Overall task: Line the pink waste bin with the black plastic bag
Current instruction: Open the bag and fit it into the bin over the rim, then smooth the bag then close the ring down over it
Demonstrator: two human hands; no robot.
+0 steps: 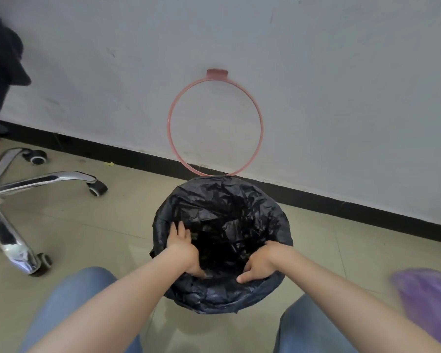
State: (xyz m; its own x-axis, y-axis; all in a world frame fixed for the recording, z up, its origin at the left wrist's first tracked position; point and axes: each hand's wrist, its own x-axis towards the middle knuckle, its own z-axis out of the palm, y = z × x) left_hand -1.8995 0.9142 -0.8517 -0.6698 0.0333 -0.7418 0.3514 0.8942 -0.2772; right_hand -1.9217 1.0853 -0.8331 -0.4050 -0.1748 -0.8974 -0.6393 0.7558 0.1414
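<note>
Nearest to us are our own knees in blue jeans (69,309), spread apart, with both bare forearms reaching forward between them. Between the knees stands the waste bin, wholly covered by the black plastic bag (224,217): the film is draped over the rim all round and hangs crumpled down the outside, so no pink of the bin wall shows. Our left hand (182,247) is on the left part of the near rim, fingers spread and laid flat on the film inside the opening, thumb pointing down toward us. Our right hand (261,262) is at the near right of the rim, fingers curled over the edge and into the bag, thumb pressed on the folded film outside; whether it pinches the plastic we cannot tell. Behind the bin a pink ring (261,128) with a tab at its top leans upright against the white wall (341,85), its lower edge just behind the far rim. A chrome chair base (23,184) stands at the left on the tiled floor (99,225), and a blurred purple thing (428,296) shows at the right edge.
</note>
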